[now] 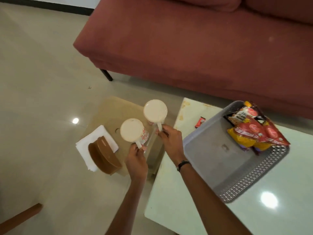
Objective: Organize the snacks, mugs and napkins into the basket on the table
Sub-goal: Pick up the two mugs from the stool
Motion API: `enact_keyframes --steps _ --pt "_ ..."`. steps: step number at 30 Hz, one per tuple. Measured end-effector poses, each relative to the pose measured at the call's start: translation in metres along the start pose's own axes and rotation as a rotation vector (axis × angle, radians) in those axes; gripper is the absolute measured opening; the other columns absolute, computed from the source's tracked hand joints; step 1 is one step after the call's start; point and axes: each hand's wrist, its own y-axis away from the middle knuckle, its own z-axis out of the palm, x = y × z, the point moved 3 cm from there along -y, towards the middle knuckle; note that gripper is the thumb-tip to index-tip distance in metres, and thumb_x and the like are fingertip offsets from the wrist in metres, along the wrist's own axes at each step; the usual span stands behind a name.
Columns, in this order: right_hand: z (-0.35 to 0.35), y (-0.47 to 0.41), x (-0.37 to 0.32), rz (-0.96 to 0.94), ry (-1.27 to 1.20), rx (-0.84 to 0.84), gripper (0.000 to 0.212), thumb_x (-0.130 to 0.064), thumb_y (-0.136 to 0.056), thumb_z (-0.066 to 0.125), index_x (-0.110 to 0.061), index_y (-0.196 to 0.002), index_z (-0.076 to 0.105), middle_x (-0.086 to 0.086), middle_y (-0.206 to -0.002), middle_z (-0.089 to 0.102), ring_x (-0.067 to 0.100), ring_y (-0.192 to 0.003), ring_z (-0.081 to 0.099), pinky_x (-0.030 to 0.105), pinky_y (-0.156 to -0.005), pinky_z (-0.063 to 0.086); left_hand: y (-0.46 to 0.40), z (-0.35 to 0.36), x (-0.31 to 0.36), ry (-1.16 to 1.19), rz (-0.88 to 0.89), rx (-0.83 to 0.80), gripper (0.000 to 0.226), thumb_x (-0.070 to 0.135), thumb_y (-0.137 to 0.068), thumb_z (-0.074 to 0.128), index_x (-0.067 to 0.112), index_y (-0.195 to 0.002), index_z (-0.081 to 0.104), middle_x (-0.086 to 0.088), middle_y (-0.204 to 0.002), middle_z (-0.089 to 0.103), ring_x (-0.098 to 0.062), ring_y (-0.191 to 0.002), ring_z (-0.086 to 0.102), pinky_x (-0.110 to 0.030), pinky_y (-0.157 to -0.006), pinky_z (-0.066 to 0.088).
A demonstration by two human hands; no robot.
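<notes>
Two white mugs with red flower prints are held by their handles above a low brown side table (108,107). My left hand (136,160) grips the nearer mug (133,132); my right hand (169,139) grips the farther mug (155,110). Both mugs show flat white faces toward the camera. A stack of white napkins (84,146) lies on the side table under a brown holder (104,156). The grey basket (254,177) sits on the white table to the right, with several red and yellow snack packets (254,131) piled in its far corner.
A small red packet (199,122) lies on the white table (177,200) just left of the basket. A dark red sofa (186,39) stands behind both tables. A wooden chair leg (20,217) pokes in at the bottom left. Tiled floor surrounds the side table.
</notes>
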Motion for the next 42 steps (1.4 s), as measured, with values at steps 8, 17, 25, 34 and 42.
enact_keyframes --steps 8,17,25,34,42 --pt "-0.125 0.078 0.038 0.181 -0.016 0.480 0.023 0.001 -0.082 0.066 -0.006 -0.063 0.054 -0.001 -0.055 0.049 0.003 -0.060 0.039 0.013 -0.049 0.029 0.050 0.064 0.068 -0.048 0.235 -0.385 0.009 0.008 -0.091 0.055 0.006 -0.091 0.064 -0.007 -0.080 0.069 -0.022 -0.071 0.061 -0.027 -0.062 0.040" --pt "-0.156 0.124 0.109 0.471 -0.069 0.727 0.004 0.000 -0.082 0.067 -0.001 -0.084 0.070 0.006 -0.075 0.069 0.013 -0.071 0.056 0.004 -0.056 0.037 0.084 0.162 0.083 -0.158 0.304 -0.666 0.013 -0.002 -0.089 0.048 0.000 -0.090 0.061 -0.005 -0.077 0.060 -0.016 -0.072 0.051 -0.016 -0.056 0.029" --pt "-0.145 0.125 0.140 0.592 -0.189 0.808 0.009 -0.004 -0.084 0.065 -0.004 -0.091 0.071 0.003 -0.082 0.070 0.014 -0.077 0.057 0.011 -0.065 0.040 0.077 0.204 0.070 -0.277 0.318 -0.725 0.017 0.001 -0.091 0.047 0.001 -0.102 0.061 -0.007 -0.081 0.061 -0.016 -0.076 0.051 -0.015 -0.061 0.028" --pt "-0.138 0.106 0.146 0.618 -0.147 0.758 0.009 -0.003 -0.087 0.061 0.000 -0.091 0.068 0.004 -0.079 0.067 0.015 -0.075 0.056 -0.004 -0.060 0.035 0.067 0.216 0.062 -0.335 0.295 -0.792 0.022 0.006 -0.094 0.045 0.004 -0.110 0.060 -0.007 -0.095 0.067 -0.017 -0.089 0.058 -0.017 -0.072 0.034" --pt "-0.138 0.101 0.146 0.617 -0.139 0.754 0.010 -0.006 -0.087 0.061 -0.002 -0.092 0.069 0.004 -0.081 0.068 0.013 -0.075 0.057 0.001 -0.060 0.036 0.061 0.221 0.061 -0.328 0.285 -0.821 0.022 0.010 -0.095 0.046 0.007 -0.113 0.060 -0.012 -0.104 0.070 -0.017 -0.095 0.060 -0.025 -0.077 0.039"
